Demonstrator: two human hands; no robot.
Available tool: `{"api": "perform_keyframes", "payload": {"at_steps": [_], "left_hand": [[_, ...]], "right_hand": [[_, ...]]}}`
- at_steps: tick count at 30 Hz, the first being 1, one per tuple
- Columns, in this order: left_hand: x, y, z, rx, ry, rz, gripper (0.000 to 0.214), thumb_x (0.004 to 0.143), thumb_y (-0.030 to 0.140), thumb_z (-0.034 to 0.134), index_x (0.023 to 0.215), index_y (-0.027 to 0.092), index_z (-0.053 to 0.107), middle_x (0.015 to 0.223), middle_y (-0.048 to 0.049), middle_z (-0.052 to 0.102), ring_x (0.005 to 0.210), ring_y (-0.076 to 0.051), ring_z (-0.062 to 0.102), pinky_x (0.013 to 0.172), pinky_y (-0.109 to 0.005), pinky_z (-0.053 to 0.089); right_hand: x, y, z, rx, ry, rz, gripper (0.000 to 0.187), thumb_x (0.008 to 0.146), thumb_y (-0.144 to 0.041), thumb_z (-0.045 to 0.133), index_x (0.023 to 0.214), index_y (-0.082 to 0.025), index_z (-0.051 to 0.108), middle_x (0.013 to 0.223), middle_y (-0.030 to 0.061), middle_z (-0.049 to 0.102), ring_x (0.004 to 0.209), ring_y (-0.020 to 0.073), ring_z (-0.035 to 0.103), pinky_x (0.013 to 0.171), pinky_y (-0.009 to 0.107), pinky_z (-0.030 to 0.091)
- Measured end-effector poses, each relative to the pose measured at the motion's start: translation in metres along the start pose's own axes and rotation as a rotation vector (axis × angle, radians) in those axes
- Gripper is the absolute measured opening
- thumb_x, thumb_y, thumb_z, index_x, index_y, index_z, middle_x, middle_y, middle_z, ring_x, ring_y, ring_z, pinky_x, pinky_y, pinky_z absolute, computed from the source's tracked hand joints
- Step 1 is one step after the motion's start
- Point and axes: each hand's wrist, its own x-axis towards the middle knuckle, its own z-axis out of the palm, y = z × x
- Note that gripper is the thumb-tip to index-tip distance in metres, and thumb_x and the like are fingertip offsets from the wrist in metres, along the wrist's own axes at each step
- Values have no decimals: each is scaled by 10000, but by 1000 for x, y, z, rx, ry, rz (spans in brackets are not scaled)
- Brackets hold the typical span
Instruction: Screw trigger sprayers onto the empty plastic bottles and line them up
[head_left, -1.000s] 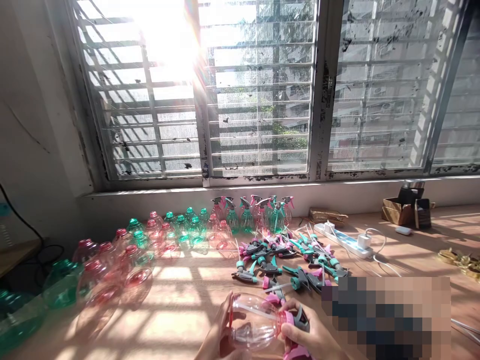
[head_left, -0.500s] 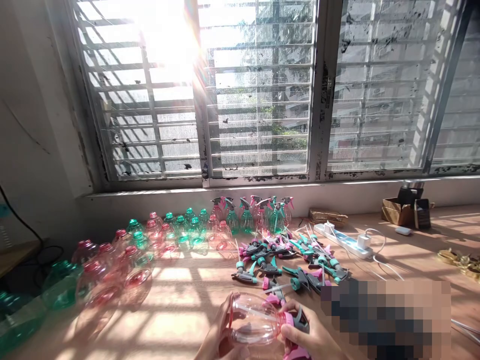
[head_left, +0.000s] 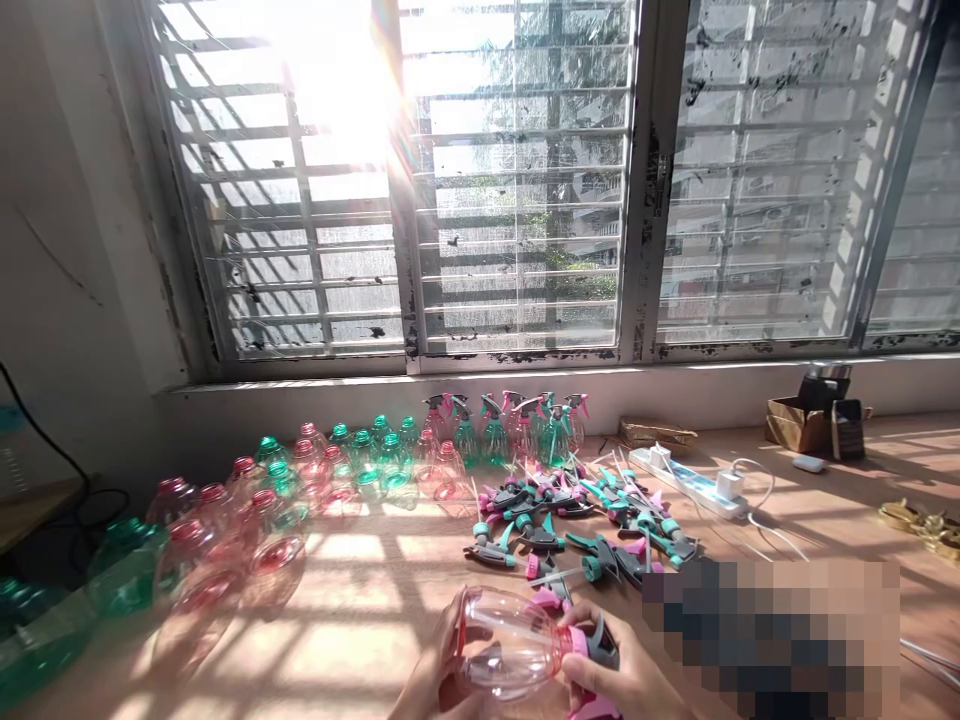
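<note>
A clear pink spray bottle (head_left: 504, 640) lies sideways between my hands, low in the head view. My left hand (head_left: 444, 660) is wrapped round its base end. At the neck, my right hand (head_left: 600, 655) grips the pink collar of a grey-and-pink spray head (head_left: 602, 648), which sits on the bottle's mouth. The spray head's dip tube shows inside the bottle. Just beyond my hands lies a heap of loose spray heads (head_left: 600, 555) in grey, pink and teal, some with white tubes.
Open pink bottles (head_left: 262, 540) and green bottles (head_left: 124, 570) stand in rows on the left. Several bottles with spray heads (head_left: 493, 435) stand by the wall. At the right are a power strip (head_left: 690, 482) with cables, a cardboard box (head_left: 795, 425) and a blurred patch (head_left: 772, 630).
The bottle has turned slightly in my hands, and the left fingers show a little differently through it. The grip at both ends is the same.
</note>
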Motion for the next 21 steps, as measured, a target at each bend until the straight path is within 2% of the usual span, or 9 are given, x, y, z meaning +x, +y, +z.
{"api": "perform_keyframes", "payload": {"at_steps": [4,7,10,12,15,18,21], "left_hand": [[-1,4,1,56,16,2,1047,760,494,861,1591,382,234,1333,-110,550,1106,-297,656,980,-406,489],[-2,4,3,38,11,-14,1095,800,498,829,1613,421,99,1256,-91,597,1106,-287,653,980,-412,494],[-3,4,4,-17,-12,-17,1177,791,490,839,1623,389,13,1239,-103,623,1113,-301,653,981,-426,499],[-3,4,4,-39,-8,-8,1194,768,487,856,1633,321,49,1245,-126,623,1123,-310,644,1016,-434,478],[-2,3,3,-33,6,5,1091,784,495,839,1618,230,187,1249,-153,607,1154,-311,618,1045,-422,449],[-1,-1,1,-11,-9,36,1025,783,447,853,1594,301,243,1289,-122,575,1138,-285,617,978,-379,467],[0,-5,0,-7,-15,27,1085,787,424,854,1606,398,143,1279,-78,574,1065,-247,631,902,-348,477]], "right_hand": [[0,3,-1,23,53,-13,565,750,-542,866,1034,-169,550,705,22,755,562,171,725,583,298,572],[0,5,-1,49,93,-11,574,756,-539,865,1053,-175,535,725,44,780,565,170,734,601,296,571],[-1,4,-1,36,82,-18,562,757,-540,863,1041,-180,537,729,44,780,561,160,728,581,279,556],[-1,4,-1,10,64,-22,548,760,-532,861,1033,-179,545,726,31,769,567,155,724,569,271,555],[0,4,-2,-30,29,-11,541,761,-520,861,1034,-172,550,706,11,749,571,157,719,580,296,589],[1,4,-2,-14,19,-9,568,754,-537,861,1042,-173,534,710,17,753,567,164,722,585,313,605],[0,3,-1,22,32,-7,584,736,-544,875,1032,-179,529,723,34,768,563,167,732,564,279,580]]}}
